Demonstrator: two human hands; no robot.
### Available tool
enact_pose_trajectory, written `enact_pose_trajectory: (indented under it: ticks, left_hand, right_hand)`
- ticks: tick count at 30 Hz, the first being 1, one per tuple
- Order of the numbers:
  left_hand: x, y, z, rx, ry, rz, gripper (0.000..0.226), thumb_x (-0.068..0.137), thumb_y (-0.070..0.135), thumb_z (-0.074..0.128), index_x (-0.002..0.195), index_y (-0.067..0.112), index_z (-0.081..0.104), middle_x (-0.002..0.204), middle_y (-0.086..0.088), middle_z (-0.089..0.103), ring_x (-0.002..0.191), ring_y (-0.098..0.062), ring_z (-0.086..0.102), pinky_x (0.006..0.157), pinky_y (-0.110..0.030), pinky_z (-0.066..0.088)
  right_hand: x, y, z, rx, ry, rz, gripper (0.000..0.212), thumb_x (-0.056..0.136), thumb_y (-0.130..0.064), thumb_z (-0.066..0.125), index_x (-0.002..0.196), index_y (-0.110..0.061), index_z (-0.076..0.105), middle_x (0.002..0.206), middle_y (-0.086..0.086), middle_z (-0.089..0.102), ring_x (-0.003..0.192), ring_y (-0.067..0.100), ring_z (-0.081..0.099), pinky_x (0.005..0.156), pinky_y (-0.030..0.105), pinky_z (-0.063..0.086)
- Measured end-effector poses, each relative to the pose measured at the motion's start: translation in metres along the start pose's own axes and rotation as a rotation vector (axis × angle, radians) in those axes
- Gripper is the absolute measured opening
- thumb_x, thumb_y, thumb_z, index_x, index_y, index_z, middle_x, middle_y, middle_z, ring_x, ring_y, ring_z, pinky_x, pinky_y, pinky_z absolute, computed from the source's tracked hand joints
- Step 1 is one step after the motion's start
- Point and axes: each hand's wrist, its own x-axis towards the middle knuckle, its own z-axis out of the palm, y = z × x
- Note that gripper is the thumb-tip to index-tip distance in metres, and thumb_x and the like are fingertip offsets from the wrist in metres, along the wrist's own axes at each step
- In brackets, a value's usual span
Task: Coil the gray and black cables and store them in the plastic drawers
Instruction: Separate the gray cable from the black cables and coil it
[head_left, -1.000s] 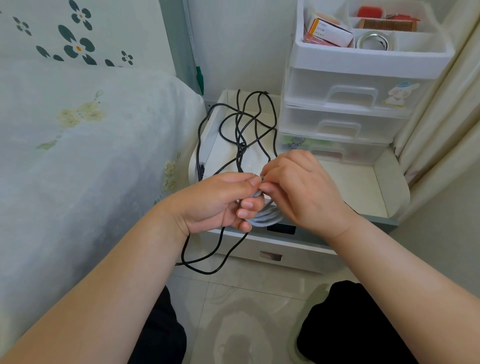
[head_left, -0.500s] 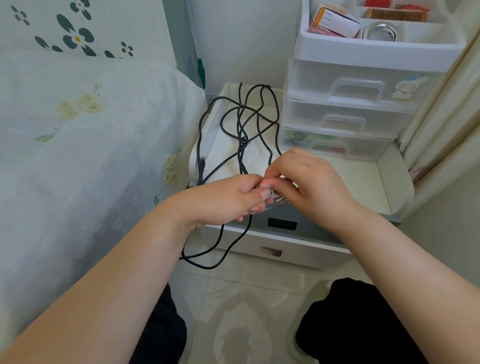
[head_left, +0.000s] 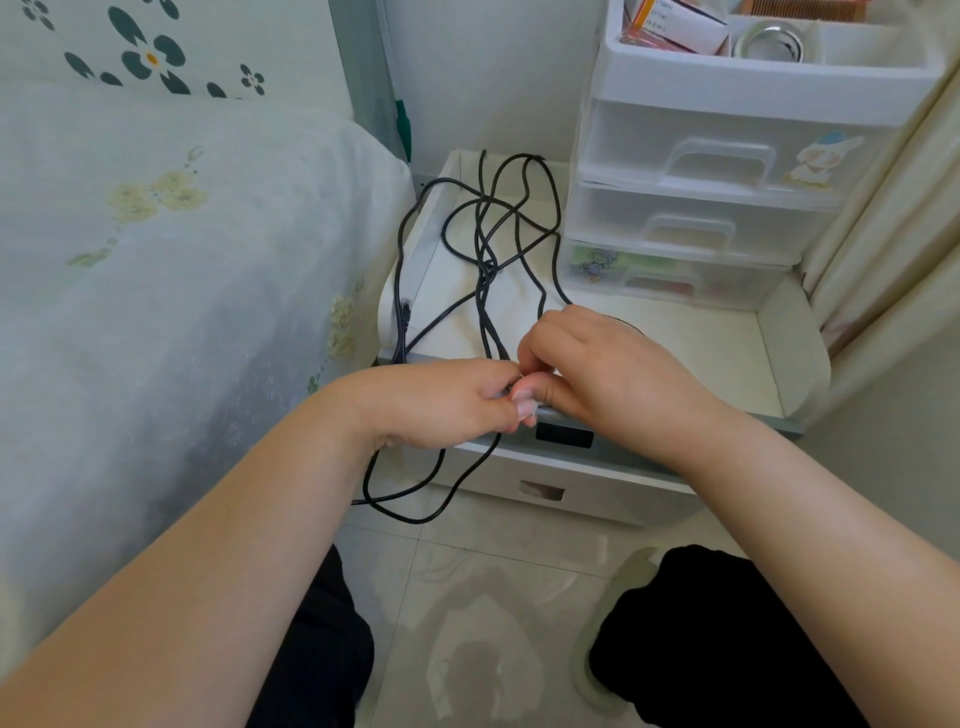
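Observation:
A long black cable (head_left: 485, 228) lies tangled in loose loops on the white nightstand top (head_left: 691, 343), and part of it hangs over the front edge toward the floor. My left hand (head_left: 441, 402) and my right hand (head_left: 597, 374) meet at the nightstand's front edge, fingers curled together around a small coil of gray cable (head_left: 543, 411), which they almost entirely hide. The translucent plastic drawers (head_left: 717, 171) stand at the back right of the nightstand, all closed.
A bed with a floral sheet (head_left: 182, 260) fills the left side. An open tray (head_left: 769, 57) on top of the drawers holds boxes, a tape roll and a comb. A curtain (head_left: 893, 234) hangs at the right. My knees in black (head_left: 701, 649) rest above the tiled floor.
Both hands have stayed pressed together on the gray coil and shifted slightly up toward the nightstand edge. The white loops visible below the hands a second ago are now hidden.

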Motion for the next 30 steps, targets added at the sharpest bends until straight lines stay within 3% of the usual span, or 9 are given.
enact_pose_trajectory:
  ticks: [2,6,9,12,16,18,23,26,30]
  left_hand:
    - [0.001,-0.002,0.002,0.07,-0.035,0.025,0.028,0.1,0.034,0.039,0.115,0.018,0.056,0.113,0.004,0.062,0.11,-0.01,0.056,0.099,-0.029,0.045]
    - [-0.003,-0.001,0.006,0.122,-0.085,0.031,0.042,0.093,0.039,0.036,0.111,0.006,0.055,0.103,-0.019,0.06,0.095,-0.026,0.057,0.094,-0.044,0.046]
    - [-0.006,-0.003,0.006,0.122,-0.092,0.009,0.028,0.1,0.034,0.038,0.105,0.014,0.056,0.085,0.001,0.055,0.075,0.0,0.052,0.078,-0.029,0.046]
    - [-0.007,-0.006,0.006,0.187,-0.083,-0.031,0.022,0.101,0.033,0.039,0.104,0.021,0.056,0.093,-0.003,0.056,0.084,-0.013,0.052,0.086,-0.038,0.045]
    - [-0.006,-0.008,0.008,0.258,-0.063,-0.061,0.025,0.101,0.034,0.037,0.102,0.019,0.056,0.093,-0.009,0.057,0.082,-0.024,0.052,0.087,-0.046,0.044]
    - [-0.004,-0.009,0.01,0.281,-0.058,-0.07,0.027,0.101,0.032,0.037,0.106,0.014,0.057,0.098,-0.011,0.06,0.09,-0.028,0.055,0.087,-0.041,0.043]
    - [-0.004,-0.007,0.011,0.246,-0.066,-0.046,0.026,0.102,0.028,0.035,0.107,0.014,0.057,0.092,0.006,0.058,0.086,-0.013,0.054,0.084,-0.027,0.043]
    - [-0.005,-0.007,0.009,0.184,-0.062,-0.073,0.028,0.103,0.03,0.034,0.104,0.012,0.055,0.081,0.012,0.053,0.075,-0.004,0.051,0.068,-0.011,0.043]
    - [-0.005,-0.013,0.009,0.146,-0.043,-0.085,0.034,0.102,0.036,0.034,0.111,0.01,0.055,0.088,0.002,0.058,0.081,-0.015,0.055,0.079,-0.031,0.051]
  right_hand:
    - [-0.002,-0.002,0.004,-0.024,-0.054,-0.009,0.033,0.094,-0.043,0.04,0.087,-0.014,0.055,0.081,0.001,0.053,0.073,0.016,0.042,0.065,0.024,0.03]
    - [-0.006,-0.005,0.009,0.099,-0.173,0.074,0.033,0.094,-0.047,0.038,0.089,-0.018,0.053,0.085,-0.005,0.051,0.078,0.011,0.039,0.064,0.027,0.033]
    - [-0.007,-0.007,0.004,0.383,-0.288,0.201,0.017,0.095,-0.032,0.05,0.09,-0.016,0.055,0.085,-0.006,0.054,0.08,0.009,0.045,0.07,0.026,0.04]
    - [-0.007,-0.007,-0.001,0.466,-0.342,0.259,0.01,0.097,-0.021,0.05,0.093,-0.016,0.057,0.087,-0.004,0.058,0.079,0.008,0.048,0.071,0.021,0.04]
    - [-0.007,-0.012,-0.001,0.312,-0.368,0.242,0.008,0.096,-0.02,0.049,0.099,-0.018,0.056,0.092,-0.005,0.057,0.083,0.011,0.048,0.074,0.028,0.042]
    - [-0.008,-0.018,0.001,0.188,-0.346,0.207,0.009,0.096,-0.024,0.046,0.101,-0.02,0.053,0.096,-0.006,0.055,0.087,0.015,0.049,0.075,0.033,0.044]
    - [-0.008,-0.024,0.003,0.071,-0.25,0.084,0.007,0.092,-0.018,0.05,0.097,-0.015,0.053,0.091,-0.001,0.055,0.073,0.022,0.048,0.057,0.035,0.042]
    - [-0.01,-0.026,0.002,0.052,-0.204,0.049,0.004,0.085,-0.009,0.055,0.089,-0.01,0.053,0.083,0.002,0.055,0.056,0.025,0.042,0.046,0.028,0.031]
    - [-0.008,-0.024,-0.004,0.105,-0.191,0.114,0.005,0.092,-0.017,0.051,0.093,-0.014,0.055,0.085,-0.002,0.057,0.066,0.027,0.05,0.052,0.034,0.04]
